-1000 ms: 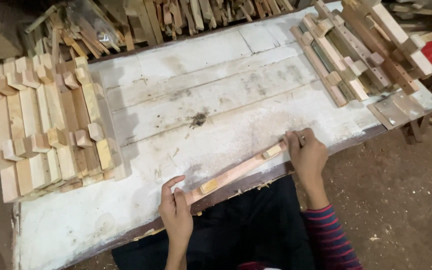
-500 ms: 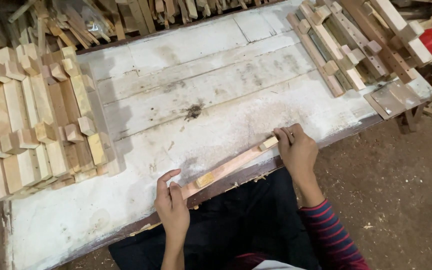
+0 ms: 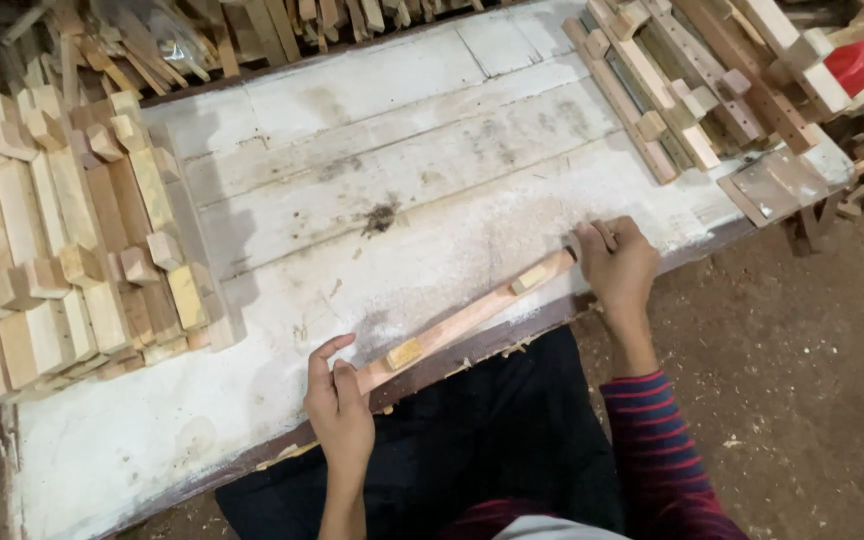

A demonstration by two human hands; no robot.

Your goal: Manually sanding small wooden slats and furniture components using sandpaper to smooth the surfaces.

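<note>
One long wooden strip (image 3: 467,318) lies slantwise along the near edge of the white workbench (image 3: 372,180), and two hands hold it, one at each end. The left hand (image 3: 337,410) is closed on the strip's lower end near the bench edge, thumb and fingers pinching the wood; the right hand (image 3: 614,268) is clamped over the upper end, fingers curled round it. The strip is pale reddish-brown, thin and straight, with two small yellowish blocks (image 3: 404,353) set on its top face, one near each hand. On the bench's left side sits one big stack of short pale wooden pieces (image 3: 62,230), too many to count exactly, laid in rows with small blocks on top. At the bench's far right corner lies a second pile of longer strips (image 3: 672,90), several with the same small blocks on them. Beyond the bench's far edge is a heap of loose scrap sticks (image 3: 202,35). One red object (image 3: 862,62) shows beyond the right-hand pile, its kind not clear. A flat brown plate (image 3: 777,185) rests on the bench's right corner. The bench top is dusted with pale sawdust and has one dark stain (image 3: 380,217) near its middle.
</note>
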